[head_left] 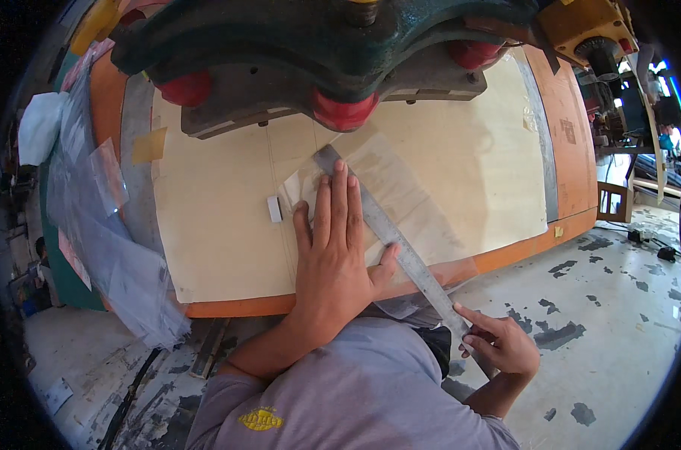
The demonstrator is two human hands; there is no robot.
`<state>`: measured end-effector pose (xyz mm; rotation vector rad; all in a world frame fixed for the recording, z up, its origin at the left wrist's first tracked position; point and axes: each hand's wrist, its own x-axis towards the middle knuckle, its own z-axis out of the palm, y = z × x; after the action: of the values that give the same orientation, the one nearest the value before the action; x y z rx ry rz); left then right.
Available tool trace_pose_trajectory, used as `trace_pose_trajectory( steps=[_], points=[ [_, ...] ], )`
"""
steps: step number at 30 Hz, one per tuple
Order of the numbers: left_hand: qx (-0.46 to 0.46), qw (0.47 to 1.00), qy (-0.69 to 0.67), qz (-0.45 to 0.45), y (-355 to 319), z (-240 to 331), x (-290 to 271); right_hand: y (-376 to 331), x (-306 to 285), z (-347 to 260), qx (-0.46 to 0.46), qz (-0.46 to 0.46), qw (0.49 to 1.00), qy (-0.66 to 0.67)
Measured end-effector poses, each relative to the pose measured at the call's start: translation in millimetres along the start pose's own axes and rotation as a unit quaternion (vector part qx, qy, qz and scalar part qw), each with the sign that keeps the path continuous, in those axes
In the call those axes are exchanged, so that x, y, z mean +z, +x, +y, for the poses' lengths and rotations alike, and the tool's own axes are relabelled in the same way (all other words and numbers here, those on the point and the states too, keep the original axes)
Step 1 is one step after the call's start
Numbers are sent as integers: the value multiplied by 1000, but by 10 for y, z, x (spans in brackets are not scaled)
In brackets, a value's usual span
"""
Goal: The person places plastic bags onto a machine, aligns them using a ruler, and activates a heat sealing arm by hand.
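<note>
One metal ruler (411, 262) slants from far centre to near right across clear film (415, 191); from afar, I see the left hand (333, 262), spread flat, apparently bracing it against sliding, while the right hand (507, 346) pinches it toward its near end, likely to control its angle.

1 downward fisheye view from head-height
</note>
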<state>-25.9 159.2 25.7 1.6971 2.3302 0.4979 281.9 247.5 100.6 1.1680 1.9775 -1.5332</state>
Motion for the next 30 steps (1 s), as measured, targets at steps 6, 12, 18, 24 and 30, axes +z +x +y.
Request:
trace_pose_trajectory(
  steps=[6,12,18,24,30],
  points=[
    [-2,1000,-5,-1,5,-2,-3,-1,-6,-27,-4,3,1000,1],
    [2,1000,-1,-2,6,8,0,-5,-11,-15,-1,0,1000,18],
    [-3,1000,7,1,-4,6,-14,-2,-10,1,-2,-7,1000,6],
    [-4,1000,16,-1,3,5,0,2,-6,30,-3,-9,1000,16],
    [0,1000,1,2,-1,-7,9,6,-8,10,5,-12,1000,11]
  ],
)
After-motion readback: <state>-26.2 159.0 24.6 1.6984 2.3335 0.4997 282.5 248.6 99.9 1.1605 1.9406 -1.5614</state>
